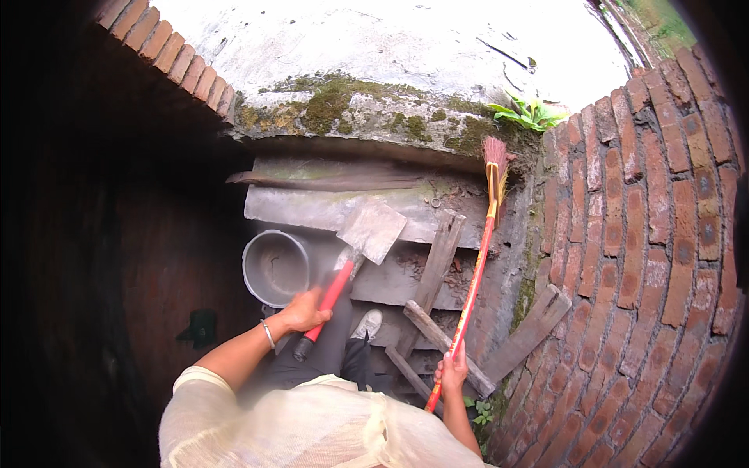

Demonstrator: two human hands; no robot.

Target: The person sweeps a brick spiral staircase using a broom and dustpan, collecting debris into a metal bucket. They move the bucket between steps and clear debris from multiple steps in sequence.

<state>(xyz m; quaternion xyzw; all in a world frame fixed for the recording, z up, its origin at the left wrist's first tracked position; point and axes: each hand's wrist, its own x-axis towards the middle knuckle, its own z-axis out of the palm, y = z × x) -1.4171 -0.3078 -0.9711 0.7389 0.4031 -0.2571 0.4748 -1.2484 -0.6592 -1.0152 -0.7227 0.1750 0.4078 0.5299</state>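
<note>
My left hand (301,313) is closed around the red handle of a small square-bladed shovel (373,229). The blade is dusty and points up and away over the concrete steps. Just beyond that hand stands a grey plastic bucket (296,248), open at the top, with a dusty inside; whether my fingers also touch its rim I cannot tell. My right hand (452,370) grips the lower part of a long red broom handle. From there the broom (496,153) slants away from me, its reddish bristles up by the mossy ledge.
Concrete steps (383,286) rise ahead, with dry leaves and debris on them. Weathered wooden planks (436,260) lie across the right side. A brick wall (638,234) bounds the right. A mossy ledge (351,111) with a green plant (529,114) crosses the top. Deep shadow covers the left.
</note>
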